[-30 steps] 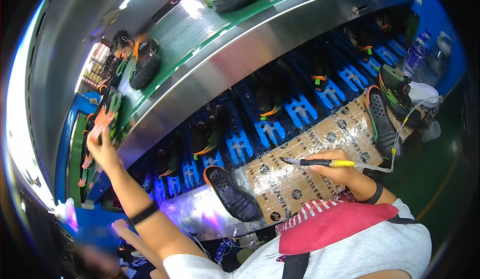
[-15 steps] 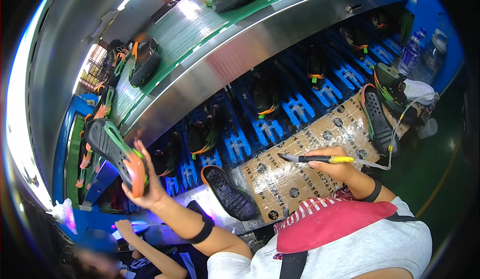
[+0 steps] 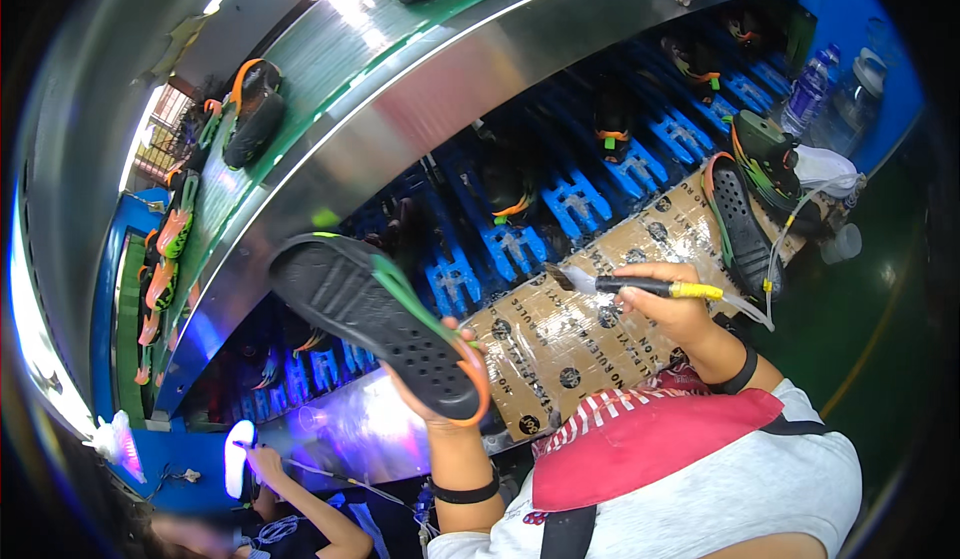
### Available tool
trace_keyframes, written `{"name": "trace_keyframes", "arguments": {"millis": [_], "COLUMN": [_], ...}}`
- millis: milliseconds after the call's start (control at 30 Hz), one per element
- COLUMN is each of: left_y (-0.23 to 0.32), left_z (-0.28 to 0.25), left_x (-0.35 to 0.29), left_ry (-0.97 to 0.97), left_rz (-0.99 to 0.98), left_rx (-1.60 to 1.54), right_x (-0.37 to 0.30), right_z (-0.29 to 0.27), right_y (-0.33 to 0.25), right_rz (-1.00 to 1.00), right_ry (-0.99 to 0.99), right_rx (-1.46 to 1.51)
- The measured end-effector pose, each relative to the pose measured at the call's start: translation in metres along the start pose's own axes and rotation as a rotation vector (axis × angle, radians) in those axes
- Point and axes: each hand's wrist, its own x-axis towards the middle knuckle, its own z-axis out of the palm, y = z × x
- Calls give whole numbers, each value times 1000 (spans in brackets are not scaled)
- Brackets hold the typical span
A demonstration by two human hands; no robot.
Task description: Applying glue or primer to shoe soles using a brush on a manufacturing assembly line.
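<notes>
My left hand [image 3: 412,394] is closed round a black shoe sole [image 3: 375,321] with a green and orange rim. Holes dot the end nearest my palm, and the far end points up and left, over the blue racks. In my right hand [image 3: 672,304] is a brush [image 3: 580,280] with a dark handle, gripped like a pen. A thin tube [image 3: 745,309] runs from its yellow rear end. The bristles hover over or touch the taped cardboard [image 3: 560,367]; I cannot tell which. A second holed sole [image 3: 742,227] lies at the cardboard's right end.
Behind runs a green conveyor [image 3: 330,74] with shoes on it, edged by a metal rail. Blue racks [image 3: 575,204] hold shoes underneath. A green-black shoe [image 3: 768,159], purple bottles [image 3: 806,94] and a cup [image 3: 843,243] stand right. At lower left, another person's hand [image 3: 264,464] holds a glowing white sole.
My left hand has come right and nearer, away from the conveyor's left side, with a sole in it. The sole at the cardboard's left end no longer shows. The brush has tilted slightly.
</notes>
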Motion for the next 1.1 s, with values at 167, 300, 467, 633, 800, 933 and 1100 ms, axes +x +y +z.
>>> {"name": "trace_keyframes", "arguments": {"millis": [167,300,467,633,800,933,1100], "left_y": [-53,-83,-111,-113,-105,-110,-109], "left_z": [-17,-19,-26,-26,-62,-35,-48], "left_x": [-13,-15,-27,-31,-43,-35,-40], "left_ry": [223,228,347,388,273,341,414], "left_rz": [-267,-316,-377,-501,-418,-357,-427], "left_rx": [-64,-189,40,22,67,76,53], "right_x": [-2,6,20,16,16,15,9], "right_z": [7,29,48,56,48,44,46], "right_y": [-28,-35,-34,-6,-10,-11,0], "right_rz": [-158,-527,-804,-843,-872,-843,-895], "right_ry": [-69,-171,46,-55,-327,-22,-207], "right_rx": [-142,-259,-629,-761,-522,-660,-688]}}
